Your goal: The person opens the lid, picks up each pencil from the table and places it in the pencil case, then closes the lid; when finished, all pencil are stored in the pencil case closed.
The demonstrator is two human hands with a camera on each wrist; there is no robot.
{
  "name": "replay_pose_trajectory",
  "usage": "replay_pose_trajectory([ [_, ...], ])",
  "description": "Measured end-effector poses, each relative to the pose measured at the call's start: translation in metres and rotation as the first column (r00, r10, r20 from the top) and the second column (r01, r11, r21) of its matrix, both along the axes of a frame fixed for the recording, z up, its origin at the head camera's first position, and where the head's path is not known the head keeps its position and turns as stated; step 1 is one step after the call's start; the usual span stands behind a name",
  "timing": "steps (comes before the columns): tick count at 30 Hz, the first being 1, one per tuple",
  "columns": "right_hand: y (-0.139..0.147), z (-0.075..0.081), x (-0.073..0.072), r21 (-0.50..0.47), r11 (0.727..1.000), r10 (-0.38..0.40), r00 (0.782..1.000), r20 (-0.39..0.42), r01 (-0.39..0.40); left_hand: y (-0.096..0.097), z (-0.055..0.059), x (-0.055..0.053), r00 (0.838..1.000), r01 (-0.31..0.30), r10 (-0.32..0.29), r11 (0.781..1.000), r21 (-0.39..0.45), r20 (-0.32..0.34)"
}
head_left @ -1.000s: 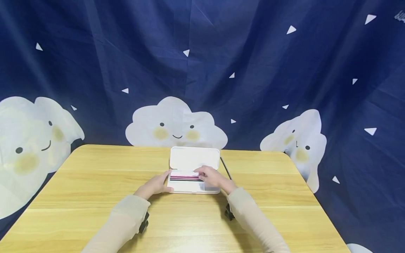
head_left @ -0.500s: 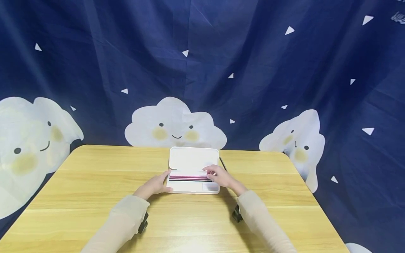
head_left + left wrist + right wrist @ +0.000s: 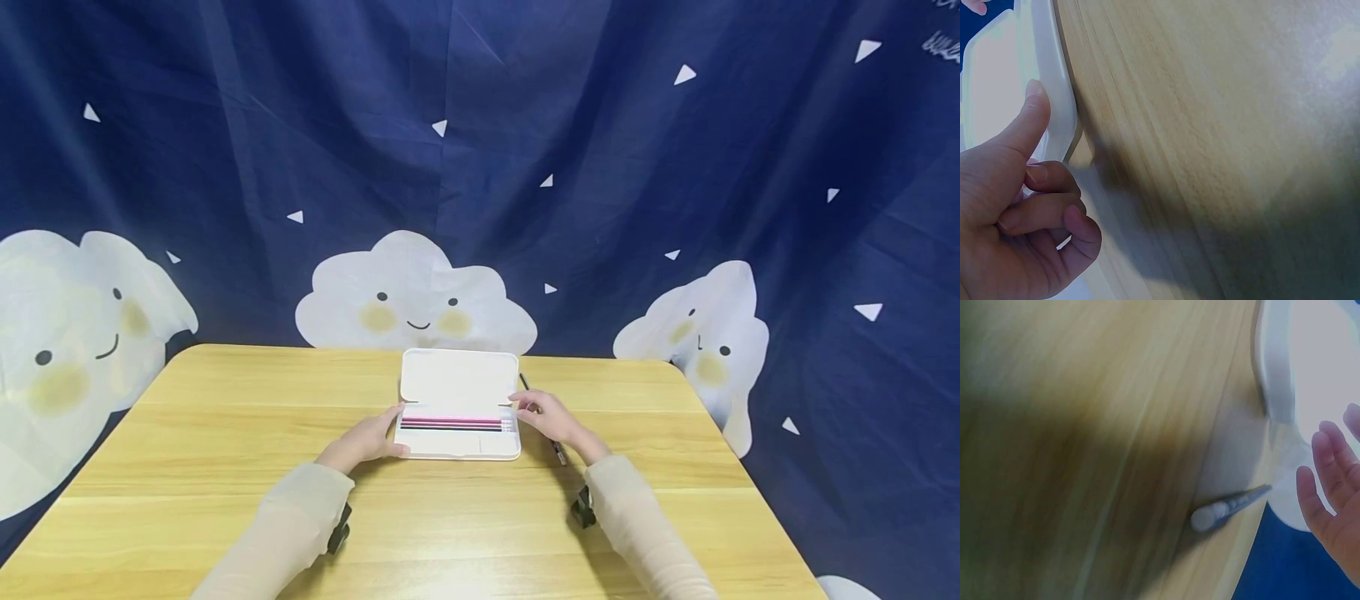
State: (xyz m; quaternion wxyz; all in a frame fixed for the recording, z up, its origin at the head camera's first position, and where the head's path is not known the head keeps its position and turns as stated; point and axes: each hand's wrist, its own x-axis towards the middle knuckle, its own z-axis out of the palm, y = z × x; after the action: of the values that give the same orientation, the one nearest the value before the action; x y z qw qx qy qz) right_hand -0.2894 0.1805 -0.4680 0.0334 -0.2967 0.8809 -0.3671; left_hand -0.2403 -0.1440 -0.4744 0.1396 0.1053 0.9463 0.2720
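A white pencil case (image 3: 438,447) lies with its lid (image 3: 459,375) raised toward the back of the table. Inside, several pencils (image 3: 450,422), pinkish-red and dark, lie side by side with pale ends to the right. My left hand (image 3: 366,440) grips the case's left end; in the left wrist view its thumb (image 3: 1034,112) lies along the rim and other fingers are curled. At the right end, my right hand (image 3: 553,417) hovers near the lid's corner with relaxed, spread fingers, holding nothing visible. Under it, a dark pencil (image 3: 559,454) lies on the table, its middle hidden.
The wooden table (image 3: 300,525) has its far edge just behind the case. A dark blue curtain (image 3: 480,125) with smiling clouds hangs behind it. A small black device (image 3: 582,508) sits at each wrist.
My right hand has moved rightward off the pencils in the case to beyond its right end, uncovering their pale ends. My left hand stays on the case.
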Motion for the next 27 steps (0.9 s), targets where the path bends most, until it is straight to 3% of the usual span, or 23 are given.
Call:
replay_pose_trajectory([
  [7, 0.013, -0.008, -0.003, 0.004, 1.0, -0.029, 0.999, -0.015, 0.029, 0.001, 0.001, 0.0, 1.0, -0.004, 0.004, 1.0, -0.003, 0.009],
  [14, 0.025, -0.014, -0.005, 0.076, 0.994, -0.077, 0.997, -0.015, 0.078, 0.001, 0.002, 0.0, 1.0, 0.005, -0.005, 1.0, 0.003, -0.004],
  [27, 0.027, -0.016, -0.008, 0.221, 0.961, -0.189, 0.978, 0.088, 0.166, 0.001, 0.004, 0.002, 1.0, 0.009, -0.009, 1.0, -0.005, -0.005],
])
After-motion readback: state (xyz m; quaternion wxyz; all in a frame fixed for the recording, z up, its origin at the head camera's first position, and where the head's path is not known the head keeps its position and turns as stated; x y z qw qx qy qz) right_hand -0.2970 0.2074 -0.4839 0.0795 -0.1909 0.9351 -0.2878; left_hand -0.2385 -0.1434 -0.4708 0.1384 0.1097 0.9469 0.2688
